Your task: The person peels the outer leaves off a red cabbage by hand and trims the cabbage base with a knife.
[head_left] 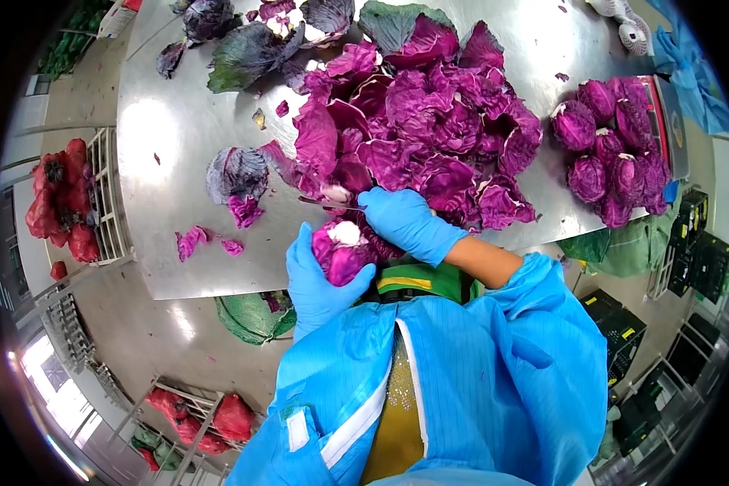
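My left hand (320,279) has its fingers round a cabbage (336,257) near the edge of the table (170,211), and my right hand (409,225) grips a knife (326,202). The knife could slip and cut my left hand, because they are so close. I count two hands, one knife, one held cabbage, about ten in the right-side heap (573,125), and too many leaves (413,105) to count.

- Red sacks (61,198): far left, beside pale rack (109,194).
- Lower red sacks (235,417): lower left, at metal frame (206,423).
- Black crates (613,332): right side, yellow labels visible.
- Window (53,385): lower left, bright.
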Tool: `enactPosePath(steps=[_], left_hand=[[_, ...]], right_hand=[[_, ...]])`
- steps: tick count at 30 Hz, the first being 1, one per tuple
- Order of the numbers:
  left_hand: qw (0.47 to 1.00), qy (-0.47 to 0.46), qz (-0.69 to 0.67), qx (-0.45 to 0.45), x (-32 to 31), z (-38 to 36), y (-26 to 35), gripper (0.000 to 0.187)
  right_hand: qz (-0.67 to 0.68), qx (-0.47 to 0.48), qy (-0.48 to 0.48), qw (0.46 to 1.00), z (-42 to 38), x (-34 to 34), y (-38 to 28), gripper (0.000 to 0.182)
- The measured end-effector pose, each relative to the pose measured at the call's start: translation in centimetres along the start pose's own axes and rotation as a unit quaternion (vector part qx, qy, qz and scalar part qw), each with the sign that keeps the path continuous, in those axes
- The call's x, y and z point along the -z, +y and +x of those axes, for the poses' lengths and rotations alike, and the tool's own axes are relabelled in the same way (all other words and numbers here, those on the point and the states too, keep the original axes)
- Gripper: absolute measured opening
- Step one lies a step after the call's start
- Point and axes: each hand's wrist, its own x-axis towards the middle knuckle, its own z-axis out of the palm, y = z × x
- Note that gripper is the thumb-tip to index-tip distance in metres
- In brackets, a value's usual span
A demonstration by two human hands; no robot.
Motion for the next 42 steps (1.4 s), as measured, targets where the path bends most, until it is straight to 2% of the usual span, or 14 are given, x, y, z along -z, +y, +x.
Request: enactPosePath(steps=[5, 8, 9, 11, 12, 13, 15, 16, 20, 23, 27, 33, 38, 42], left_hand=[[0.962, 0.03, -0.272, 0.015, 1.2, -0.5, -1.9, 0.109], [0.919, 0.056, -0.391, -0.005, 2.8, -0.9, -0.2, 0.113], [0.905, 0.065, -0.42, -0.029, 3.1, -0.9, 0.1, 0.113], [0.819, 0.097, -0.563, -0.056, 2.4, -0.8, 1.5, 0.116], [0.799, 0.084, -0.589, -0.085, 2.1, -0.4, 1.9, 0.117], [0.777, 0.068, -0.615, -0.113, 1.9, 0.1, 2.2, 0.117], [0.852, 0.051, -0.509, -0.109, 2.5, 0.7, 2.2, 0.117], [0.888, 0.049, -0.436, -0.137, 2.9, 0.9, 1.3, 0.113], [0.918, 0.009, -0.369, -0.145, 4.3, 0.9, 0.7, 0.104], [0.86, 0.031, -0.501, -0.087, 2.6, 0.7, 0.5, 0.1], [0.842, 0.089, -0.527, -0.078, 1.3, 0.6, 0.7, 0.059], [0.877, 0.15, -0.333, -0.313, 1.9, 0.3, -0.6, 0.026], [0.915, 0.054, -0.398, -0.034, 3.7, 1.2, 2.3, 0.076], [0.917, -0.064, -0.393, 0.028, 4.7, 2.2, 2.4, 0.068]], right_hand=[[-0.005, -0.096, 0.023, 0.995, 2.6, 7.9, -2.1, 0.018], [0.171, -0.037, 0.199, 0.964, 1.5, 10.1, -1.2, 0.06], [0.364, -0.065, 0.156, 0.916, 0.8, 9.1, -1.3, 0.061], [0.694, -0.112, 0.047, 0.71, -0.5, 7.3, -1.6, 0.065], [0.75, -0.131, -0.107, 0.64, -0.8, 6.9, -1.0, 0.076], [0.795, -0.137, -0.088, 0.585, -1.0, 6.4, -2.7, 0.084], [0.893, -0.2, -0.069, 0.396, -1.6, 6.5, -5.6, 0.098], [0.906, -0.188, -0.099, 0.367, -1.9, 6.0, -5.1, 0.1], [0.878, -0.19, -0.108, 0.425, -1.9, 6.8, -3.8, 0.101], [0.812, -0.117, -0.015, 0.572, -0.3, 6.9, -3.7, 0.101], [0.775, -0.094, 0.028, 0.625, -0.6, 6.5, -3.6, 0.1], [0.707, -0.095, 0.088, 0.695, -0.2, 6.0, -2.6, 0.103], [0.671, -0.094, 0.108, 0.727, -0.4, 6.8, -2.5, 0.106], [0.636, -0.075, 0.127, 0.758, -0.5, 6.4, -2.5, 0.108]])
